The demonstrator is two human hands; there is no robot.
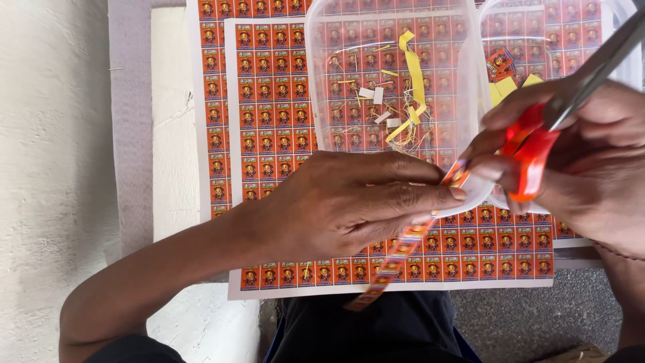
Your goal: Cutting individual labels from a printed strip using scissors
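Over the sticker sheets [269, 101], my left hand [342, 202] pinches a sticker strip [396, 255], my right hand [591, 161] grips orange scissors [531, 154]; few pieces fill the tubs [322, 81], many sheets remain.

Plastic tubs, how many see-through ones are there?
2. One clear plastic tub sits mid-top holding yellow scraps; another tub is top right, partly hidden behind the right hand.

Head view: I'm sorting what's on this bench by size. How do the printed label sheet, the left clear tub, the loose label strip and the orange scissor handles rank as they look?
1. Printed label sheet
2. Left clear tub
3. Label strip, long but narrow
4. Orange scissor handles

The strip and handles sit nearer the camera, so their order is unsure.
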